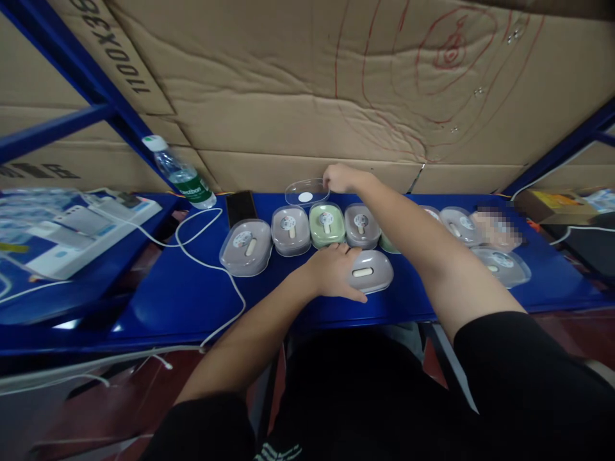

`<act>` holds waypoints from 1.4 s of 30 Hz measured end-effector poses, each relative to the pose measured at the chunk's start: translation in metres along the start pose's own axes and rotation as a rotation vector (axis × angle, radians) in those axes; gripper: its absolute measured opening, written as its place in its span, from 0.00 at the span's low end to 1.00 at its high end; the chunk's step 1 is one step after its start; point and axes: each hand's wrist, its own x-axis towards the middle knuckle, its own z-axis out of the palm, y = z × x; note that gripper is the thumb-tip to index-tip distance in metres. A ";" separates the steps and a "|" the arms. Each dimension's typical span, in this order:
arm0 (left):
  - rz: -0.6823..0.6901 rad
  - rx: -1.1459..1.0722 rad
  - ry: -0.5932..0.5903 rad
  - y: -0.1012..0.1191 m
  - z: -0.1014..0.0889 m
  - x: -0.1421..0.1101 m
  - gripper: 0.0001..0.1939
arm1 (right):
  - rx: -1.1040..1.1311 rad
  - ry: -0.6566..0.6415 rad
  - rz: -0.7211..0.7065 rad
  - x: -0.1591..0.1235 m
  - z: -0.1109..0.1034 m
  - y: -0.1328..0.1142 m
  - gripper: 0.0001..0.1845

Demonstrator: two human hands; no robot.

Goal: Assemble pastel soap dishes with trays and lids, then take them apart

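Note:
A row of small oval cases with clear lids lies across a blue shelf [173, 301]: grey ones [246, 246] [290, 229] [362, 225], a green one [327, 224], more to the right [462, 224]. My left hand [334, 272] rests on the shelf, fingers flat, touching a grey case without a lid [371, 271]. My right hand [339, 177] reaches to the back of the shelf and pinches the edge of a clear lid with a round white sticker [306, 192], held just above the row.
A plastic water bottle [180, 171] stands at the back left. A white cable [206, 262] loops over the shelf. White boxes [81, 227] lie on the left. Cardboard [336, 83] walls the back. Another clear-lidded case [502, 264] sits at the right.

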 end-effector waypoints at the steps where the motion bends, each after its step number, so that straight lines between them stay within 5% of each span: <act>1: -0.003 -0.008 0.000 0.000 -0.001 -0.001 0.59 | -0.015 0.017 -0.019 -0.003 -0.002 0.001 0.22; 12: 0.028 0.022 0.033 0.003 -0.001 0.000 0.57 | 0.084 0.388 -0.225 -0.065 -0.009 0.004 0.09; 18: 0.078 -0.005 0.063 0.008 -0.008 -0.005 0.57 | 0.568 0.686 -0.236 -0.142 0.015 0.002 0.15; 21: 0.108 0.017 0.236 0.008 -0.014 -0.005 0.46 | 0.883 0.744 -0.201 -0.182 0.028 0.003 0.21; 24: 0.108 0.067 0.427 0.004 -0.014 -0.003 0.33 | 1.126 0.747 -0.123 -0.208 0.042 0.005 0.28; 28: 0.131 0.096 0.527 -0.007 -0.008 0.000 0.25 | 1.318 0.781 -0.090 -0.220 0.059 0.010 0.33; 30: 0.115 0.100 0.718 -0.011 -0.005 0.000 0.27 | 1.423 0.782 -0.087 -0.222 0.065 0.012 0.32; 33: 0.058 0.168 0.970 -0.011 -0.005 -0.005 0.38 | 1.575 0.595 -0.067 -0.227 0.073 0.014 0.31; 37: 0.027 0.247 0.813 0.002 -0.008 -0.010 0.51 | 1.672 0.325 -0.075 -0.237 0.079 0.015 0.31; 42: 0.114 0.181 0.643 0.010 -0.003 -0.005 0.47 | 1.660 0.287 -0.100 -0.244 0.078 0.024 0.32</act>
